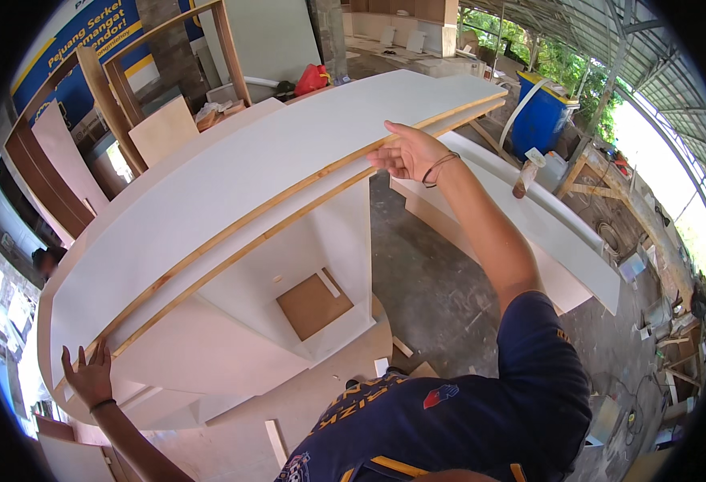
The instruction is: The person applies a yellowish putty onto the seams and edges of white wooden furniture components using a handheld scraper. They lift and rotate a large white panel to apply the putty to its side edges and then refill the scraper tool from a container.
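A long white panel [288, 145] with a raw wooden edge lies across a cabinet carcass in front of me. Just beneath its near edge runs a second wood-edged panel [232, 233]. My left hand [89, 376] is at the left end of these edges, palm toward them and fingers spread. Toward the right end, my right hand [409, 153] is held at the edges with its thumb up and fingers stretched out. Neither hand is wrapped around anything. Below the panels, the open white cabinet [337, 241] shows a brown board [314, 308] inside it.
Another white panel assembly [513, 217] lies to the right, with a brown cylindrical container [525, 178] on it. A blue drum [542, 116] stands behind. Wooden frames [112, 104] lean at the back left. Wood offcuts [276, 442] lie on the floor near my feet.
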Tool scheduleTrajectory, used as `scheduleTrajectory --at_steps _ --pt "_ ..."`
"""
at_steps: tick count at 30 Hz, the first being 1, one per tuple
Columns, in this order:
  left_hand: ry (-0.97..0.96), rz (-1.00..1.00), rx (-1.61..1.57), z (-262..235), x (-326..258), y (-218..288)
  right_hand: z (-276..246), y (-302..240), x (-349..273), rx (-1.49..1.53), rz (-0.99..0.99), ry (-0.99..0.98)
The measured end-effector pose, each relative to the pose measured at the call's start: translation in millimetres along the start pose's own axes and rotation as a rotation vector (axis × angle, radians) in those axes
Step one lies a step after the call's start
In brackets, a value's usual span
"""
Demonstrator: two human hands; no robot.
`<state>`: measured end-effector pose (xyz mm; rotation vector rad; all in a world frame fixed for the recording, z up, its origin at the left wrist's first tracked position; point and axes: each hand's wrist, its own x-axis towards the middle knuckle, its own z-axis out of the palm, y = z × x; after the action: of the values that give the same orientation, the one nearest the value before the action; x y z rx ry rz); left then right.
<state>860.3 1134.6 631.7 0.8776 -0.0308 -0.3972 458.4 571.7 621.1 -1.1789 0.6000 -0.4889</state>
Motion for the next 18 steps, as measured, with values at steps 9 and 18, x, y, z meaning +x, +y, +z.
scheduleTrajectory --at_steps 9,18 --pt "0.021 0.020 0.006 9 -4 -8 -13 -6 9 -0.058 0.093 -0.003" --pt "0.072 0.050 -0.066 11 -7 -14 -22 -13 17 -0.210 0.120 0.008"
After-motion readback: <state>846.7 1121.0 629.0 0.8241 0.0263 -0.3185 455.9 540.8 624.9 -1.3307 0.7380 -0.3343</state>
